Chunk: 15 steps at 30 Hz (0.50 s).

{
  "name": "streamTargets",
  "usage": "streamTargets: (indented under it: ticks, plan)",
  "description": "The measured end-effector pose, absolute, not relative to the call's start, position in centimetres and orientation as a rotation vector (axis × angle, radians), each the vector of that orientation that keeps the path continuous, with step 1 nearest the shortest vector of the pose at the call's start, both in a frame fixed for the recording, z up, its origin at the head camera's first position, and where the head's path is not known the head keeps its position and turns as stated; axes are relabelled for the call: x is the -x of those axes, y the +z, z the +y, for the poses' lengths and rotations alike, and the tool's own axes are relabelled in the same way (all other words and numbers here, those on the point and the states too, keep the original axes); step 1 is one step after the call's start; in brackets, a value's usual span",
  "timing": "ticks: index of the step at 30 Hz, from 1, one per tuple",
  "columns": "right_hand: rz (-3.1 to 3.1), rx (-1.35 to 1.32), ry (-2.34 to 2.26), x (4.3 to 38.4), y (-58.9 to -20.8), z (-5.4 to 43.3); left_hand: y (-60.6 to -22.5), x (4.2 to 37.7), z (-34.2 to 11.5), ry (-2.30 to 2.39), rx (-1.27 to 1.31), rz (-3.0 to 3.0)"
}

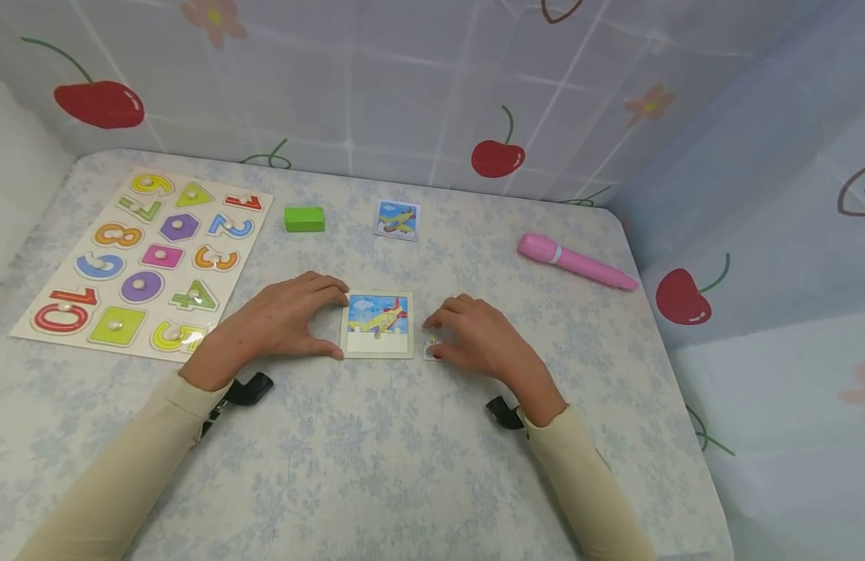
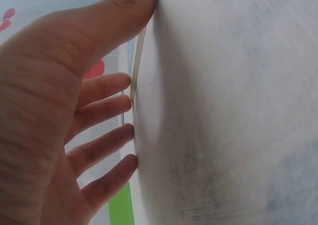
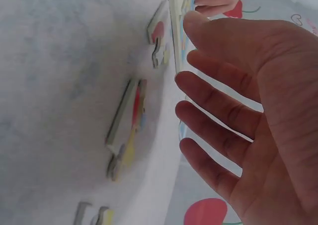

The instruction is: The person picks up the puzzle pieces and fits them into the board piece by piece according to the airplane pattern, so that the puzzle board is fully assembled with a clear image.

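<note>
A square jigsaw board (image 1: pixel 379 354) lies in front of me, its upper part covered by an airplane picture and its lower strip pale and bare. At its left side, my left hand (image 1: pixel 285 318) touches the edge with spread fingers, the thumb at the near corner. My right hand (image 1: pixel 478 339) hovers right of the board, fingers loosely bent and holding nothing. Partly under its thumb lies a small puzzle piece (image 1: pixel 430 344). The right wrist view shows several pieces on the cloth, among them a red-and-yellow piece (image 3: pixel 130 128); the right hand hides most of them from the head view.
Behind the board lie an airplane picture card (image 1: pixel 397 220) and a green block (image 1: pixel 304 220). A number-and-shape knob puzzle (image 1: pixel 141 269) covers the table's left side. A pink pen-shaped stick (image 1: pixel 580 262) rests at the right. A cherry-print curtain (image 1: pixel 404 93) hangs behind.
</note>
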State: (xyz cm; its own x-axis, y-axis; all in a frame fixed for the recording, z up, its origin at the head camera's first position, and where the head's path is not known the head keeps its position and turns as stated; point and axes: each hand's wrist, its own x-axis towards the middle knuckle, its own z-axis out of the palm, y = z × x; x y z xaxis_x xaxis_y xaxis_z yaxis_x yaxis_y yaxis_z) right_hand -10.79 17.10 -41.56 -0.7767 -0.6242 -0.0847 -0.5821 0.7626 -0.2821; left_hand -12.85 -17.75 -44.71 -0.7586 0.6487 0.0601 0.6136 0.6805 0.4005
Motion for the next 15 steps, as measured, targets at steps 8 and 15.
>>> streamTargets:
  ticks: [8,15]
  plan:
    - [2.794,0.988,-0.368,10.0,-42.5,17.8,-44.7,12.8,-17.7,0.619,-1.066,2.803]
    - [2.797,1.012,-0.389,9.7,-42.8,17.7,-44.7,12.8,-17.8,0.605,-1.085,2.79]
